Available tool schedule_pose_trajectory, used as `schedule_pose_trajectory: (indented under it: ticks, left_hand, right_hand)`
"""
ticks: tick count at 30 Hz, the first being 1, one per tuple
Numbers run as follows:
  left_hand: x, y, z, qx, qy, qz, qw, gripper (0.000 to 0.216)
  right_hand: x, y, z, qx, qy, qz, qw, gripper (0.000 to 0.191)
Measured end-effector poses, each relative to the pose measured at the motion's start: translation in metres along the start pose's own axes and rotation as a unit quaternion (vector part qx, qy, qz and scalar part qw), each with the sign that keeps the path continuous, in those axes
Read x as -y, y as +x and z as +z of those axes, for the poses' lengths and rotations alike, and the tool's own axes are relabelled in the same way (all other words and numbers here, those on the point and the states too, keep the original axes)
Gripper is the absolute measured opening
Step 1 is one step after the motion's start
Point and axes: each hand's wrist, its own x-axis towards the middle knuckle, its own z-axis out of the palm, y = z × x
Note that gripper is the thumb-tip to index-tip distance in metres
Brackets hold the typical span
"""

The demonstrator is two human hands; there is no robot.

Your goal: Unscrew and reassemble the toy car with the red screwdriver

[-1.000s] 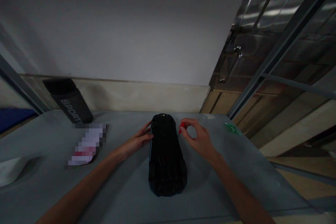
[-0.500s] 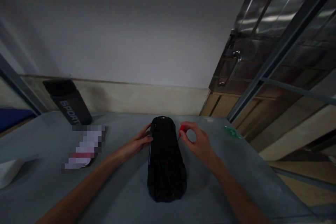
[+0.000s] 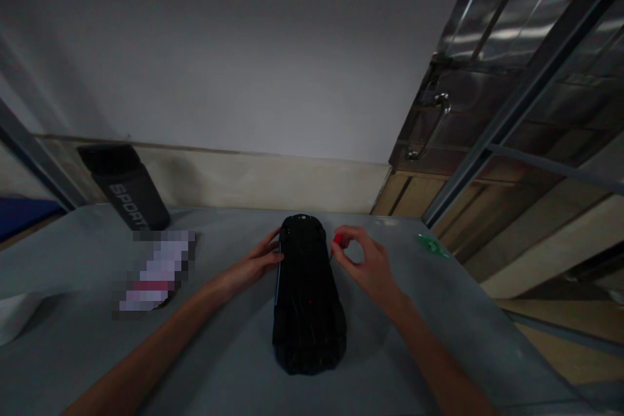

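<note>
A black toy car [image 3: 310,292] lies lengthwise on the grey table, apparently with its underside up. My left hand [image 3: 253,261] grips its left edge near the far end, the fingers pressed against the side. Between the thumb and fingers of my right hand [image 3: 366,265] is a small screwdriver with a red handle [image 3: 337,244]. Its thin shaft points down beside the car's right edge; whether the tip touches the car is too dark to tell.
A dark bottle lettered SPORT [image 3: 127,188] stands at the back left, with a blurred-out flat item [image 3: 158,270] before it. A white object [image 3: 17,315] sits at the left edge. Green plastic [image 3: 432,245] lies on the right. Behind the table [image 3: 234,351] rises a wall.
The view has shifted very slightly. Both hands, the toy car and the screwdriver stay in nearly the same places; the red handle looks slightly more covered by my right fingers.
</note>
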Motion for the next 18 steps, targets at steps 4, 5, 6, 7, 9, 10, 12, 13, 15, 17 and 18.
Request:
schedule_pose_trajectory:
  ticks: [4,5,6,7,9,10,12,13,15,17,18]
  left_hand:
    - [-0.0013,-0.0013,0.0014,-0.005,0.001,-0.004,1.000,0.095]
    - [-0.0014,-0.0017,0.0011,-0.008,0.002,-0.006,1.000,0.094]
    - [-0.0014,-0.0020,0.0006,-0.012,0.004,-0.007,1.000,0.093]
    - [-0.0014,-0.0024,0.0000,-0.015,0.006,-0.007,1.000,0.091]
    - [-0.0012,-0.0030,-0.0014,-0.020,0.012,0.000,1.000,0.083]
    - [-0.0011,-0.0033,-0.0020,-0.021,0.016,0.003,1.000,0.079]
    - [-0.0008,-0.0037,-0.0028,-0.018,0.022,0.010,1.000,0.073]
    - [-0.0006,-0.0037,-0.0031,-0.015,0.022,0.014,1.000,0.072]
    - [0.0002,-0.0032,-0.0034,-0.008,0.017,0.012,1.000,0.072]
    - [0.0016,-0.0022,-0.0038,-0.008,0.006,0.005,1.000,0.076]
    - [0.0024,-0.0016,-0.0040,-0.010,-0.001,0.002,1.000,0.078]
  right_hand:
    - [0.0017,0.0006,0.0002,0.009,0.011,0.016,1.000,0.014]
    - [0.0014,0.0002,0.0009,0.008,0.008,0.021,1.000,0.014]
    - [0.0009,-0.0004,0.0017,0.008,0.003,0.026,1.000,0.015]
    - [0.0002,-0.0012,0.0027,0.009,-0.003,0.029,1.000,0.015]
    - [-0.0011,-0.0028,0.0044,0.013,-0.018,0.030,0.999,0.015]
    - [-0.0015,-0.0034,0.0049,0.016,-0.024,0.029,0.999,0.015]
    - [-0.0014,-0.0042,0.0046,0.021,-0.037,0.025,0.999,0.015]
    - [-0.0009,-0.0043,0.0038,0.022,-0.043,0.024,0.999,0.015]
    - [0.0007,-0.0039,0.0012,0.030,-0.053,0.024,0.998,0.017]
    - [0.0020,-0.0032,-0.0012,0.038,-0.054,0.023,0.998,0.024]
    - [0.0022,-0.0029,-0.0018,0.042,-0.053,0.023,0.997,0.027]
